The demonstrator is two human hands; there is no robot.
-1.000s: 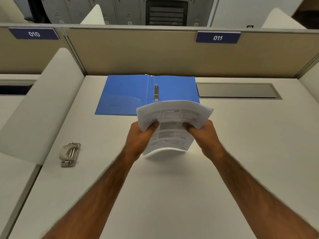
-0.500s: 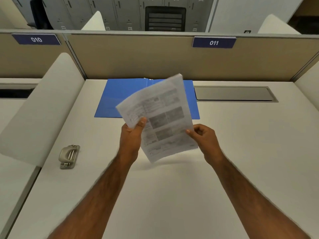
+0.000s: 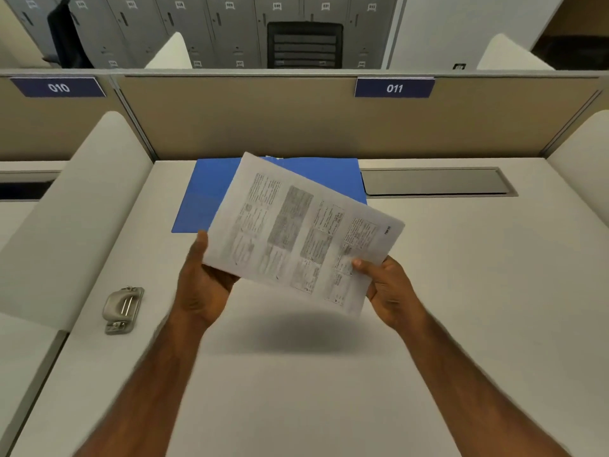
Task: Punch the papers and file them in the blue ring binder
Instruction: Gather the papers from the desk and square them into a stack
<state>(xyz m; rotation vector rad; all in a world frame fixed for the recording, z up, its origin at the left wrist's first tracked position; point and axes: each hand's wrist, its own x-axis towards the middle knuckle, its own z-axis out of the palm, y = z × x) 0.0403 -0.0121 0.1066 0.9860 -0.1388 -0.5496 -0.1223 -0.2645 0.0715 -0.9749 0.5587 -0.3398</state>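
Observation:
A thin stack of printed papers hangs tilted in the air above the white desk, its long side now running left to right. My left hand holds the stack's lower left edge from below. My right hand pinches its lower right edge, thumb on top. Behind the papers the blue ring binder lies open flat at the back of the desk; the papers hide its rings. A grey metal hole punch sits on the desk at the left, apart from both hands.
A tan partition with the sign 011 closes off the back of the desk. A grey cable flap is set in the desk at the back right. White curved dividers stand on both sides.
The papers have been turned clockwise from upright to nearly landscape and lifted slightly. My left hand has shifted to the left edge, my right hand to the lower right.

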